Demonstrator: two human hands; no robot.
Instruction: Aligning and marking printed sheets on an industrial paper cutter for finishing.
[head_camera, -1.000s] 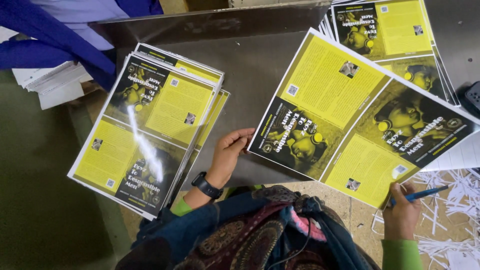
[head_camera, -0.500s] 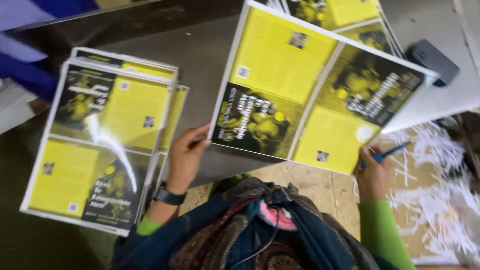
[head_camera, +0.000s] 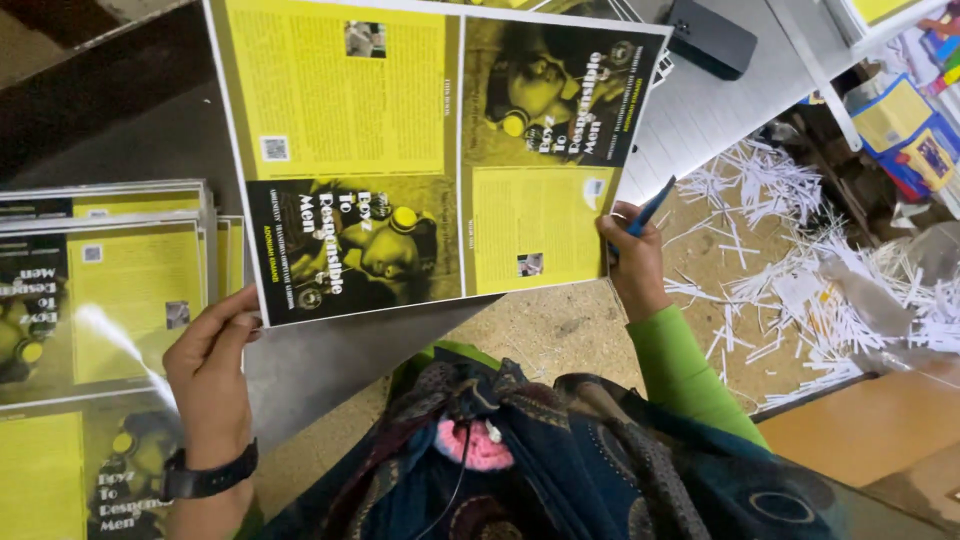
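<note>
A: Entry, head view. Where is the printed sheet (head_camera: 400, 150)?

B: Held flat above the grey table (head_camera: 330, 370), yellow and black panels facing up. Everything else is noted relative to that sheet.

A: Left hand (head_camera: 210, 365)?

B: At the sheet's lower left corner, fingers on the edge. Its grip is clamped on that corner. A black watch (head_camera: 205, 482) sits on the wrist.

A: Right hand (head_camera: 635, 260)?

B: At the sheet's lower right edge, grip clamped on the sheet, with a blue pen (head_camera: 652, 207) held in the same fingers, tip pointing up and away.

A: Surroundings?

B: Left of the sheet, a stack of matching printed sheets (head_camera: 110, 290) lies on the table. Right of the sheet, white paper trimmings (head_camera: 800, 270) are scattered over a brown surface. Beyond the sheet's upper right corner lies a dark flat box (head_camera: 712, 38).
</note>
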